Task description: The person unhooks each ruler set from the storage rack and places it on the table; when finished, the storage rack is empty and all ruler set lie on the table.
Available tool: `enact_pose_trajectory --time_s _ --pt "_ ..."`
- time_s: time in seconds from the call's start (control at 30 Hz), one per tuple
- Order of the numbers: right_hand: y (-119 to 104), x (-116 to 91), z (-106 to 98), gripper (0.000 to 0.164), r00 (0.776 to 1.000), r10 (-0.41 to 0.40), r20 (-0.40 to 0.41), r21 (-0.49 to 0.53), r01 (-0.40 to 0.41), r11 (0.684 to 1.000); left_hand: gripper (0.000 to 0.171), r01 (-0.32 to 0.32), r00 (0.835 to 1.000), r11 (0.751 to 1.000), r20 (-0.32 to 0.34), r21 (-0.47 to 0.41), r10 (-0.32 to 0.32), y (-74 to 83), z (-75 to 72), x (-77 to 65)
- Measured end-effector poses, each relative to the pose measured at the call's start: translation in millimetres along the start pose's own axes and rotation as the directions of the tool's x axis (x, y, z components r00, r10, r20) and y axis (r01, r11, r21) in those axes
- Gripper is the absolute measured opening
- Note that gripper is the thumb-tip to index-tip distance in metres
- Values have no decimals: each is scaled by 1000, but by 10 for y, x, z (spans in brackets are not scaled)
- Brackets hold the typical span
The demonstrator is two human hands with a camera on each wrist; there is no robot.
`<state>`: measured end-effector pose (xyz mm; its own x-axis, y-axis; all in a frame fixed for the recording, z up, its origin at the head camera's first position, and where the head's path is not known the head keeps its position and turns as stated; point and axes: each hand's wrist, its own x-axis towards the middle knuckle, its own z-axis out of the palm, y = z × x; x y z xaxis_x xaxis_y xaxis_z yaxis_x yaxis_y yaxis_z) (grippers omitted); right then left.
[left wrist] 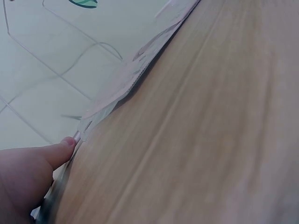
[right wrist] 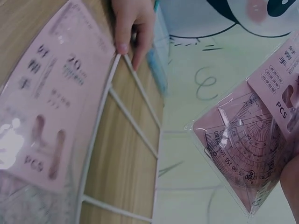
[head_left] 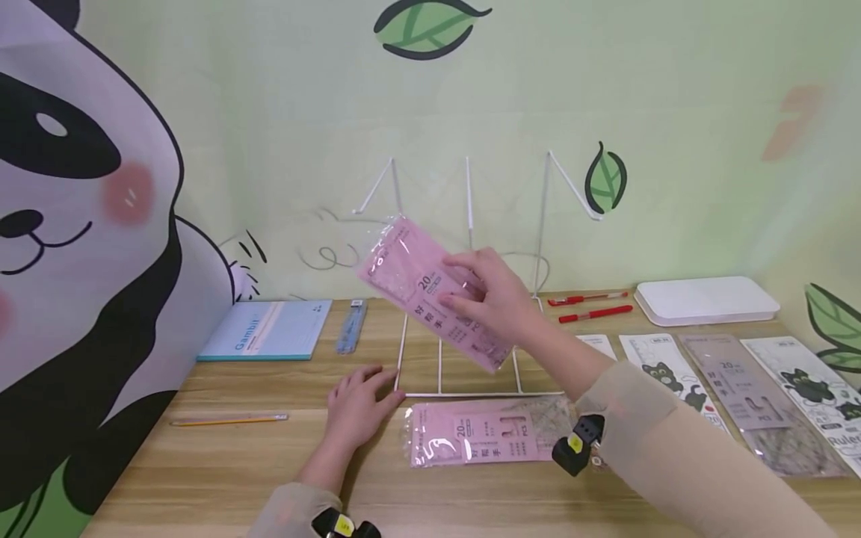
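Observation:
My right hand [head_left: 494,295] grips a pink-carded ruler set [head_left: 420,288] in a clear sleeve, tilted and raised before the white wire rack [head_left: 440,366]. A clear protractor [right wrist: 243,144] shows inside that sleeve in the right wrist view. Down on the table, my left hand [head_left: 359,403] lies with its thumb [left wrist: 60,151] and forefinger at the rack's front left corner, fingers fairly straight. Another pink ruler set [head_left: 471,433] lies flat along the rack's front bar; the right wrist view shows its printed card [right wrist: 60,93] up close.
Left of the rack are a blue notebook [head_left: 269,329], a blue narrow pack [head_left: 351,326] and a pencil [head_left: 229,421]. On the right lie two red pens [head_left: 595,314], a white case [head_left: 706,301] and several ruler packs [head_left: 733,381]. A wall stands behind the rack.

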<state>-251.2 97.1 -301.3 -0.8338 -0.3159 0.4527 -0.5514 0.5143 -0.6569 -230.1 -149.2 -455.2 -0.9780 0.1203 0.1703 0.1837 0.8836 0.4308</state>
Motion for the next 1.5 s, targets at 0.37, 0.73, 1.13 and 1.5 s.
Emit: enact_pose_trajectory --time_s 0.37,0.73,1.13,1.5 --pt "355 -196 -195 52 994 68 84 -49 -64 997 46 4 1000 1000 -6 -2 -4 -13 11 5" --pt "583 -465 -300 53 964 92 248 -83 -73 994 46 7 1000 1000 -1 2 -7 -20 8 -2" --pt "687 -820 -101 43 840 40 542 -153 52 987 46 -1 1000 1000 -5 7 1 -15 19 6" --pt "636 -1012 49 47 760 13 649 -161 120 980 46 -1 1000 1000 -2 11 1 -16 8 -3"
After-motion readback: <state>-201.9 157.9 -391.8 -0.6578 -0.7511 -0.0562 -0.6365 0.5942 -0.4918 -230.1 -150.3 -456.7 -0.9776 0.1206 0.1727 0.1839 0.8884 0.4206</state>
